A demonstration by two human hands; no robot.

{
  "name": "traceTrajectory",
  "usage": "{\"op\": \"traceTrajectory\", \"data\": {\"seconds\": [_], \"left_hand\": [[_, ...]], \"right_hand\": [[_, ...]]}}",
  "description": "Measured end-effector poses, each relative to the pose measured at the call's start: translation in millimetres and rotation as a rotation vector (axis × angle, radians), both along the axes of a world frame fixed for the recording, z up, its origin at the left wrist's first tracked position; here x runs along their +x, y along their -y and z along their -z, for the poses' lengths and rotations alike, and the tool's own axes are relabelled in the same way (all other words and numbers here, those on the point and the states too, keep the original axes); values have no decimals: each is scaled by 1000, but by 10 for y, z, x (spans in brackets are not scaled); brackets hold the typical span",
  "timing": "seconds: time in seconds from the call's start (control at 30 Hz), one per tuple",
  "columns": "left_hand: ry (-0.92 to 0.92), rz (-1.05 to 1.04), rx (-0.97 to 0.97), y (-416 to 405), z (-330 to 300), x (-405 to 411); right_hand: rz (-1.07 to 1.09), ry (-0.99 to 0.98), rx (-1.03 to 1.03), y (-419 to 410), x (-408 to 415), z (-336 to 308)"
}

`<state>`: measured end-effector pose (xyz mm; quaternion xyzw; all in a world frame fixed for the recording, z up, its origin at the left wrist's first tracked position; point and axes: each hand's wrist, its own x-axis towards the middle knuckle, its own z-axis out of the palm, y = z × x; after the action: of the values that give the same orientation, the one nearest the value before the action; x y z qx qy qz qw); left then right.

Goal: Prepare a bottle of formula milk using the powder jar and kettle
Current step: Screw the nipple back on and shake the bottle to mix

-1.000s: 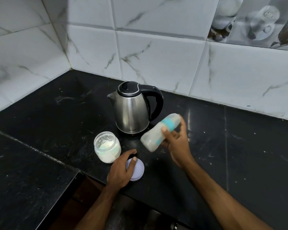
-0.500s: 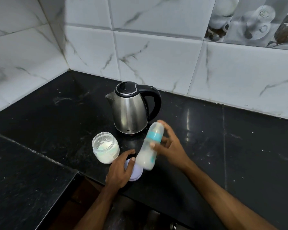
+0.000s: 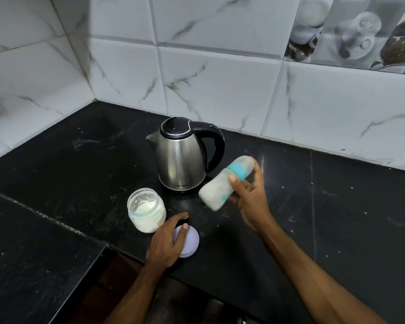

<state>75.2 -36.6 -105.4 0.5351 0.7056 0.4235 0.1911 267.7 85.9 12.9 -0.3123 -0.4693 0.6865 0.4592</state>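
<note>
My right hand [image 3: 250,199] grips a baby bottle [image 3: 222,185] with a teal collar and milky liquid inside, held tilted above the counter, cap end up to the right. Just behind it a steel kettle [image 3: 181,157] with a black lid and handle stands upright. The powder jar [image 3: 146,210], open and partly full of white powder, sits left of the bottle. My left hand [image 3: 167,242] rests on the jar's lilac lid [image 3: 189,242], which lies flat near the counter's front edge, thumb and fingers curved over it.
Everything stands on a black stone counter [image 3: 337,206] that meets white marble-pattern wall tiles [image 3: 220,85] in a corner. A lower black ledge [image 3: 33,265] runs along the left. The counter's front edge passes just below the lid.
The bottle swung from nearly upright back to a strong tilt and moved up and right, blurred with motion. My left hand stayed on the lid.
</note>
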Motion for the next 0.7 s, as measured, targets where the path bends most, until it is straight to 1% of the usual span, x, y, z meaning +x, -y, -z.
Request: {"op": "traceTrajectory", "data": {"seconds": [0.03,0.1,0.13,0.17,0.2,0.27,0.3,0.33,0.37,0.43,0.47,0.5,0.53,0.6,0.63,0.67,0.7], "left_hand": [[0,7,1,-2,2,-3],[10,23,5,-9,7,-14],[16,24,7,-13,4,-14],[16,23,8,-12,2,-12],[8,17,7,-7,-9,-3],[-3,1,5,2,-12,7],[-3,1,3,4,-6,8],[-3,3,-1,3,0,3],[-1,8,-2,1,3,-2],[14,26,0,-11,15,-16],[22,31,3,-15,20,-20],[22,30,6,-14,23,-21],[15,24,7,-10,22,-19],[-1,7,4,0,14,-4],[-3,0,2,4,5,1],[-4,-2,0,5,3,3],[-3,2,-4,0,4,1]], "right_hand": [[-80,64,52,56,6,-1],[-313,224,193,190,23,41],[-365,248,229,214,24,69],[-341,222,226,211,18,61],[-248,170,171,187,1,31],[-39,18,-10,83,-7,-9],[4,-32,-54,41,0,1],[-8,-32,-53,45,10,6],[-72,20,-14,78,19,17],[-286,193,145,182,34,61],[-364,243,215,216,44,88],[-369,239,238,209,48,98],[-305,198,209,193,36,66],[-63,51,27,94,19,-6],[25,-26,-42,53,14,-15],[51,-66,-67,49,14,-19],[17,-39,-44,85,17,-15]]}}
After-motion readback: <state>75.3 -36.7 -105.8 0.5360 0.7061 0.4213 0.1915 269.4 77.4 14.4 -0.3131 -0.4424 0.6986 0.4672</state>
